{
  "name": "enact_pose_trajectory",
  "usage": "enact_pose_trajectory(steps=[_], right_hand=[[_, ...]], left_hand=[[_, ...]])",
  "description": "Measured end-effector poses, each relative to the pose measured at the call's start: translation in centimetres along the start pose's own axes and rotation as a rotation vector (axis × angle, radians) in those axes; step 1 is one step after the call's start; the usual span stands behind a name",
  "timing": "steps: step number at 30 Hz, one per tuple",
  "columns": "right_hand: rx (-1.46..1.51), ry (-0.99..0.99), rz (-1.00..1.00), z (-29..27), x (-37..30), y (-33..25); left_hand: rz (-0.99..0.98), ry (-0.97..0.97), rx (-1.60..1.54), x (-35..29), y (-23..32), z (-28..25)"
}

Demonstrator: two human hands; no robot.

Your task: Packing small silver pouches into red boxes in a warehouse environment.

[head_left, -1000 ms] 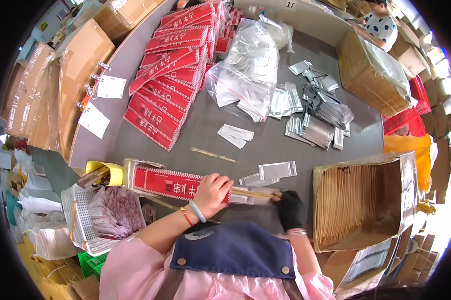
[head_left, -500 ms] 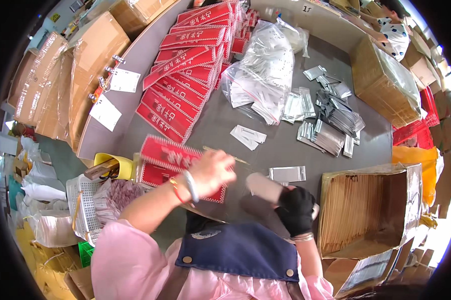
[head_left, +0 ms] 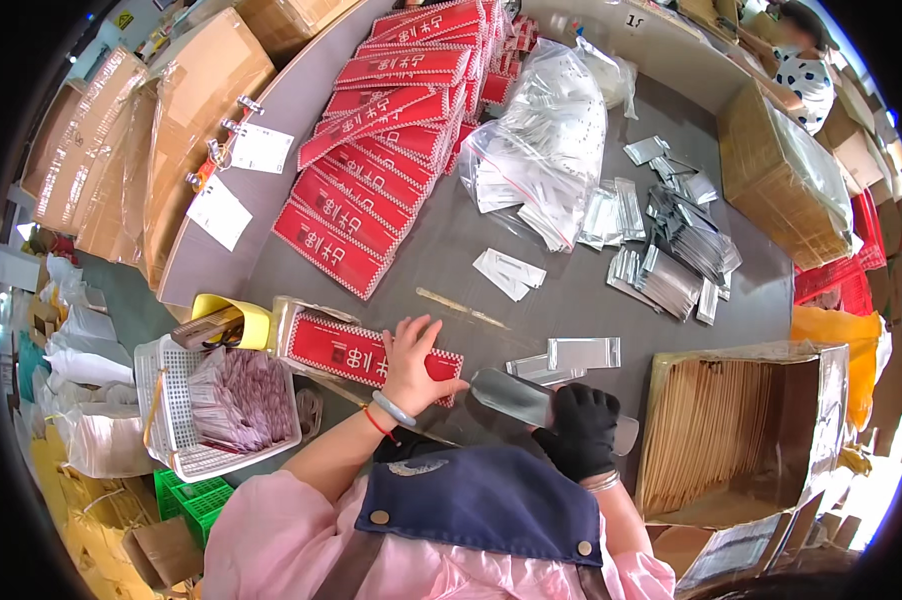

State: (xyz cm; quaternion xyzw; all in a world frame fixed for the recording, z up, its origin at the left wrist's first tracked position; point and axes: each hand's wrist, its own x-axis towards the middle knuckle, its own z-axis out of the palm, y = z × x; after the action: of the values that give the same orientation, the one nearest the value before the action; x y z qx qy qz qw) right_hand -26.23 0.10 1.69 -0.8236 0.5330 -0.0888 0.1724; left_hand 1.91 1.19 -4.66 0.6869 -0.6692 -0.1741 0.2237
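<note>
A flat red printed packet (head_left: 336, 348) lies in a shallow tray-like holder (head_left: 282, 322) at the table's near edge. My left hand (head_left: 414, 365) rests over the packet's right end, fingers spread, thumb pointing right; a bracelet and a red cord circle its wrist. In a black fingerless glove, my right hand (head_left: 581, 425) wraps round a long, smooth grey bar (head_left: 509, 396) with rounded ends. The bar's left end lies close to my left thumb; its exact kind is unclear. Just beyond the bar are flat silver sachets (head_left: 584, 353).
Overlapping red packets (head_left: 356, 185) pile up at the far left. A clear bag (head_left: 541, 150) of white sachets and loose silver sachets (head_left: 676, 240) lie beyond. An open carton (head_left: 661, 430) stands right; a white basket (head_left: 171, 420) and yellow container (head_left: 256, 325) stand left.
My left hand has come down and spread its fingers over the packet. The red packet that was raised and blurred no longer shows above the holder. The bar has shifted slightly lower and left.
</note>
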Motion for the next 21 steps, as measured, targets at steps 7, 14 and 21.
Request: enact_pose_trajectory(steps=[7, 14, 21], right_hand=[[0.22, -0.078, -0.116, 4.9, 3.2, -3.7], [0.201, 0.259, 0.083, 2.0, 0.6, 2.2], [0.175, 0.646, 0.708, -1.3, -13.1, 15.7]], left_hand=[[0.024, -0.079, 0.034, 0.4, 0.6, -0.5], [0.419, 0.076, -0.053, 13.4, 1.6, 4.3], [0.351, 0.01, 0.125, 14.5, 1.7, 3.7]])
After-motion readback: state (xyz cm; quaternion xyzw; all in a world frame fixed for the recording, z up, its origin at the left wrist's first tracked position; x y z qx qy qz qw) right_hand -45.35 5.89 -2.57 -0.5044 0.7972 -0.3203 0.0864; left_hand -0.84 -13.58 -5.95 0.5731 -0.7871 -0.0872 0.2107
